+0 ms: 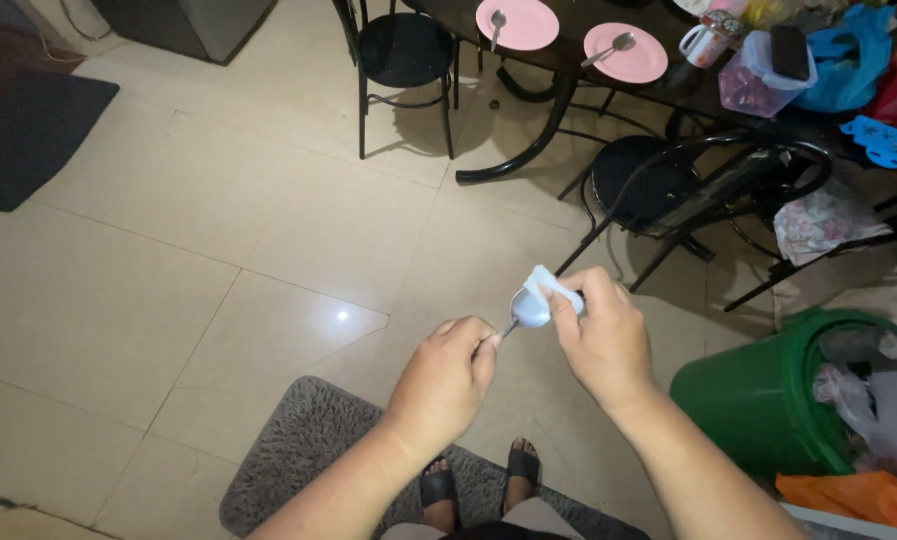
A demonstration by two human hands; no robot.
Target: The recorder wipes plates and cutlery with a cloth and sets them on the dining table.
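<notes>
My left hand [448, 380] grips the handle of a metal spoon [526, 310], bowl pointing up and away from me. My right hand [600, 335] pinches a small white tissue [552, 289] against the spoon's bowl, covering its far edge. Both hands are held over the tiled floor, in front of my body. My feet in dark sandals [438, 488] stand on a grey shaggy mat [308, 450] below.
A dark table [568, 60] at the top holds two pink plates [516, 22] with spoons, a mug [703, 40] and a plastic container [758, 75]. Black metal chairs [404, 50] stand around it. A green bin [768, 400] with bags sits at my right.
</notes>
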